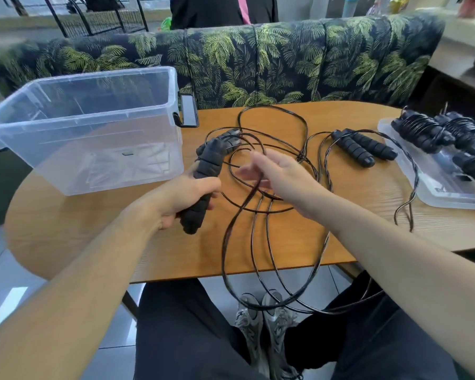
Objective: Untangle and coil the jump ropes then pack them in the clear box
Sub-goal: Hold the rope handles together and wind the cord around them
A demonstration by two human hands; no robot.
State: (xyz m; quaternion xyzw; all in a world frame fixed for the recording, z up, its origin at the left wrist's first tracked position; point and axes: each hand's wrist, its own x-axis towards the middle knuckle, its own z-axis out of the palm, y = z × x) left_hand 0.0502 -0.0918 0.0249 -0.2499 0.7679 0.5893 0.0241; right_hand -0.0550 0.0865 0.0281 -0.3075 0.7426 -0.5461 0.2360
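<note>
My left hand grips two black ribbed jump rope handles held together, pointing up over the wooden table. Their black cord loops across the table and hangs over the front edge toward my lap. My right hand is blurred, with its fingers closed on a strand of that cord just right of the handles. A second rope's handle pair lies flat at centre right, its cord trailing right. The clear box stands open at the left, nothing inside.
A clear lid at the table's right edge carries several coiled black ropes. A phone leans behind the box. A palm-print sofa runs along the far side. My knees and shoes sit under the table's front edge.
</note>
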